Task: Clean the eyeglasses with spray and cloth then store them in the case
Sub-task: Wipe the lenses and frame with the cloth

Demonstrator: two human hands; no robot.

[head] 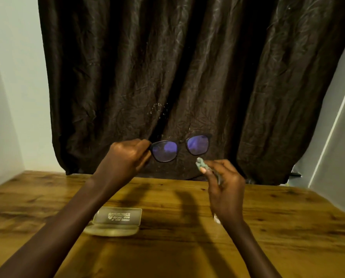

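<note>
My left hand (127, 157) holds the dark-framed eyeglasses (180, 149) by their left end, raised above the table with the lenses facing me and showing a purple sheen. My right hand (223, 187) pinches a bunched grey-green cloth (202, 164) just below the right lens, a small gap apart from the frame. The translucent eyeglass case (117, 219) lies open on the wooden table (177, 247), its lid with printed text tilted up. A small white object (216, 218) peeks out behind my right wrist; I cannot tell what it is.
A dark brown curtain (187, 67) hangs behind the table's far edge. Pale walls close in on the left and right sides.
</note>
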